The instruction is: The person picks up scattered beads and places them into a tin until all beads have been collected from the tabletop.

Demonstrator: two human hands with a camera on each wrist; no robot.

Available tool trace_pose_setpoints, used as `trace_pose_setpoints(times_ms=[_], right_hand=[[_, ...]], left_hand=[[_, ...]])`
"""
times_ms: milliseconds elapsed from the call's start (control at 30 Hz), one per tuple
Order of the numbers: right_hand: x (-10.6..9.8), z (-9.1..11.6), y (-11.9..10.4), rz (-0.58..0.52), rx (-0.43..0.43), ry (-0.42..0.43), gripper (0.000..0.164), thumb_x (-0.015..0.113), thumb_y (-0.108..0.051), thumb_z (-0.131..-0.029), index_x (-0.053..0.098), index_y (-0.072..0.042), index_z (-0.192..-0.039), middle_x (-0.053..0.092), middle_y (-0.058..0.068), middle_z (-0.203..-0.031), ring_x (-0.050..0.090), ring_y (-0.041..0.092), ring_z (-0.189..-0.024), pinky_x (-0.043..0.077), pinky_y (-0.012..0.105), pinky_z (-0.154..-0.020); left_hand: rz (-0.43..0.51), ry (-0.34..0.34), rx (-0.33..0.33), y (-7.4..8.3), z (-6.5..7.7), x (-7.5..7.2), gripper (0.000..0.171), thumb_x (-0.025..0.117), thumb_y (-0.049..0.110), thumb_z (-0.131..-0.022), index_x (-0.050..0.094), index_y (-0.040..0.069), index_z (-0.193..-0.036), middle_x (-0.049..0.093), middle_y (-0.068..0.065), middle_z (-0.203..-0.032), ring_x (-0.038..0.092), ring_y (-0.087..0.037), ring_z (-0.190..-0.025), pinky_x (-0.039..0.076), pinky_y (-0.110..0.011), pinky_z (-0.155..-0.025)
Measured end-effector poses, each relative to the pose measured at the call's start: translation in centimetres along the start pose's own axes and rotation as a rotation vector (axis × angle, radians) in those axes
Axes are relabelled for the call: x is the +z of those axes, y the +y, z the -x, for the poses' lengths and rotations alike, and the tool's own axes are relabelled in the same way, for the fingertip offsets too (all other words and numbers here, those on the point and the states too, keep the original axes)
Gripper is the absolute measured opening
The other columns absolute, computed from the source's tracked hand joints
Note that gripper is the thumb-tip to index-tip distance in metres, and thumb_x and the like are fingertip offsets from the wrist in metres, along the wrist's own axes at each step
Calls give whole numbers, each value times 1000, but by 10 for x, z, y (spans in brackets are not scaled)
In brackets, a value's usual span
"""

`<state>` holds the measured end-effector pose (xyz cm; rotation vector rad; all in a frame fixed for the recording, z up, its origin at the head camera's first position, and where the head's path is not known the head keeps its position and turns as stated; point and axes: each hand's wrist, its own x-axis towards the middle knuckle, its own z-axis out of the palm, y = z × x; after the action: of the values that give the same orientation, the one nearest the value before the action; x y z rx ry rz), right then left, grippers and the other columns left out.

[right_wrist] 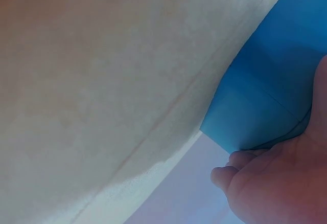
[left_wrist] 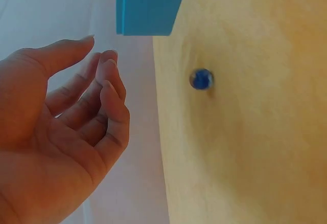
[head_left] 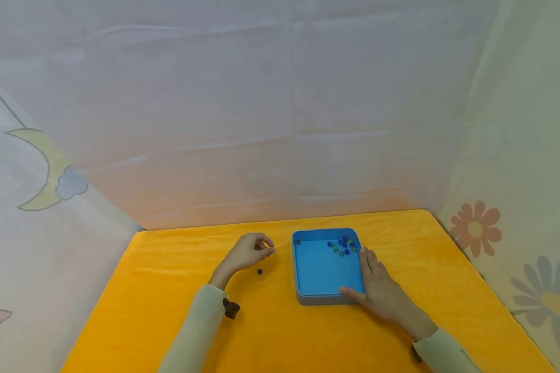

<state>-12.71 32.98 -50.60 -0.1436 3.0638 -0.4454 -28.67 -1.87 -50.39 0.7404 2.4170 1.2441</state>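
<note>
A square blue tray point(head_left: 326, 269) with raised walls sits on the yellow cloth. Several blue and yellowish-green marbles point(head_left: 347, 252) lie near its far right corner, and one dark marble point(head_left: 298, 242) is in its far left corner. My right hand point(head_left: 383, 291) rests against the tray's right side, thumb over the near rim. Left of the tray, my left hand point(head_left: 249, 252) hovers with loosely bent fingers and nothing between them. A single blue marble point(left_wrist: 202, 79) lies on the cloth just below that hand, apart from it.
The yellow cloth point(head_left: 168, 290) covers the table up to its back edge. Pale printed fabric point(head_left: 280, 114) hangs behind and at both sides. Dark wrist-worn devices point(head_left: 231, 309) show at the sleeve cuffs.
</note>
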Motion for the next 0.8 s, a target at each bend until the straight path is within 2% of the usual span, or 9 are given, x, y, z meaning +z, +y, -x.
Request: trace_pose_setpoints(times_ms=[133,367,600,800], right_hand=[[1,0,1,4,1,-5,119,56,-75,-95,13,13,-162,15,37,-170,20,57,-157,24,70,-123],[2,0,2,2,6,-3,120,56,-76,-94,13,13,-163,15,36,-171,19,57,-157,24,70,-123],[1,-1,1,-8,29,-30,123,55,-78,-93,9,12,-164,12,36,-171,17,58,-157,23,71,-122],[1,-1,1,-8,24,-26,122,54,-79,-94,10,12,-164,12,36,-171,18,58,-157,23,71,-122]], left_hand=[[12,-6,-28,-11,12,-1,19,69,30,-103,73,14,-113,76,-15,-101,73,-30,-82,57,-30,-69],[72,-30,-89,-27,28,-3,18,70,27,-103,71,11,-112,74,-14,-97,71,-26,-73,58,-38,-64],[99,-75,-122,-37,35,0,19,70,23,-103,70,8,-113,71,-11,-95,72,-22,-66,60,-35,-60],[97,-110,-139,-43,39,4,16,69,20,-103,70,6,-112,74,-8,-86,70,-21,-57,60,-34,-56]])
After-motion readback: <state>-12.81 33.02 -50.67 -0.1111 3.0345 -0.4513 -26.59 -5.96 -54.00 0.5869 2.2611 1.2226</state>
